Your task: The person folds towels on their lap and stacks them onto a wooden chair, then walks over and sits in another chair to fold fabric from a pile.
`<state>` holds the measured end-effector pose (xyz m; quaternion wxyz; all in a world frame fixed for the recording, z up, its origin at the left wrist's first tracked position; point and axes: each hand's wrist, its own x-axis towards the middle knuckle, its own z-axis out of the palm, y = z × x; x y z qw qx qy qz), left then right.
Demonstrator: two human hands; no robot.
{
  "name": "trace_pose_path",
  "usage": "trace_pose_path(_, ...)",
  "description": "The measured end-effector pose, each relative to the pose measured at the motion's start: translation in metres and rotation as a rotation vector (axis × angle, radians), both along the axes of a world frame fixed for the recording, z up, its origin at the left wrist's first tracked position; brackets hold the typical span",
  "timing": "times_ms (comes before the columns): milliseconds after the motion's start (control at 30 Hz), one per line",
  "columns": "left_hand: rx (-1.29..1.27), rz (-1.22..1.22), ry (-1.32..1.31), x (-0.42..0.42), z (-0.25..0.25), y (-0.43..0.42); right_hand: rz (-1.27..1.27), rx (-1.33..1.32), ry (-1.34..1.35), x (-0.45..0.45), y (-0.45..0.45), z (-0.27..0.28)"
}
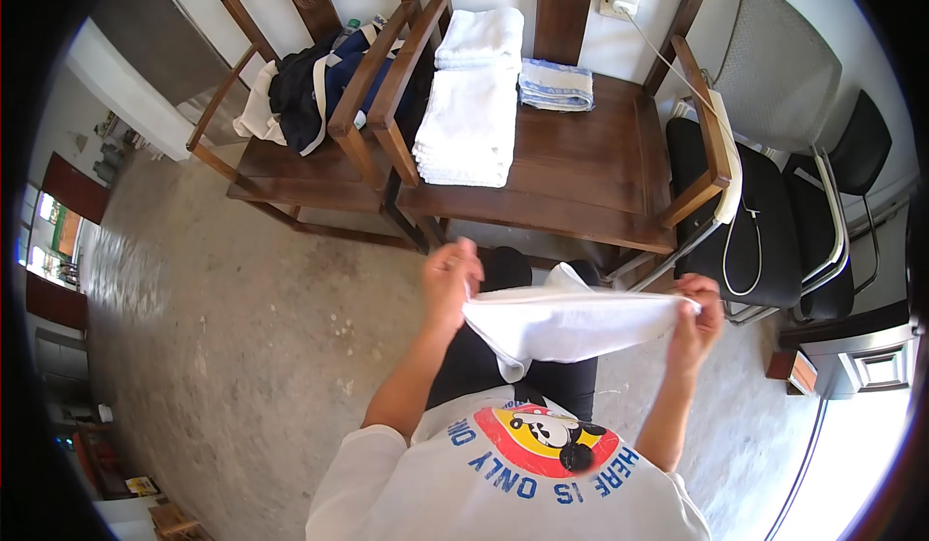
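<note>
Crosswise, a white towel (pixel 581 330) hangs just below the frame's centre, its long axis between the left hand (pixel 451 278) and right hand (pixel 701 316), each pinching one end.

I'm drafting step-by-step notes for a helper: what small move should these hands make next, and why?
Probably bring the right hand toward the left hand, doubling the white cloth. The hands hold it stretched between them in the air, and folded white cloths lie stacked on the wooden chair, which suggests folding.
</note>
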<state>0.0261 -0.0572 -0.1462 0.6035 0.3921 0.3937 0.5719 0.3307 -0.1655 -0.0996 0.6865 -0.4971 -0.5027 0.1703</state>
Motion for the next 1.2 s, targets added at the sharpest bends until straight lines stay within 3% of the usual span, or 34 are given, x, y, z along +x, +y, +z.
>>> trace_pose_path(33, 0.033, 0.012, -0.091, -0.004, 0.025, 0.002, -0.019, 0.093, -0.064, 0.005, -0.002, 0.013)
trace_pose_path(133, 0.180, 0.118, 0.014, -0.003, 0.060, 0.005, 0.206, 0.067, 0.053, -0.003, -0.014, 0.035)
trace_pose_path(267, 0.323, 0.223, 0.045, -0.003, 0.082, 0.015, 0.170, 0.151, -0.033, -0.011, -0.017, 0.066)
trace_pose_path(367, 0.719, 0.441, 0.211, -0.006, 0.099, 0.029, 0.245, 0.392, -0.072, -0.014, -0.021, 0.091)
trace_pose_path(467, 0.819, 0.382, 0.386, -0.014, 0.110, 0.025, 0.201, 0.504, -0.086, -0.013, -0.023, 0.104)
trace_pose_path(600, 0.469, -0.049, 0.150, -0.016, 0.102, 0.028, -0.085, 0.330, -0.091, 0.009, -0.010, 0.096)
trace_pose_path(633, 0.320, -0.125, 0.085, -0.015, 0.097, 0.028, -0.072, 0.266, -0.025, 0.016, -0.005, 0.089)
trace_pose_path(733, 0.193, -0.306, -0.033, -0.017, 0.085, 0.026, -0.107, 0.143, 0.110, 0.022, 0.008, 0.068)
trace_pose_path(1067, 0.171, -0.382, 0.127, -0.027, 0.088, 0.012, -0.099, 0.066, 0.282, 0.041, 0.000, 0.048)
trace_pose_path(1200, 0.364, -0.251, 0.316, -0.031, 0.080, 0.020, -0.137, 0.057, 0.023, 0.046, -0.005, 0.053)
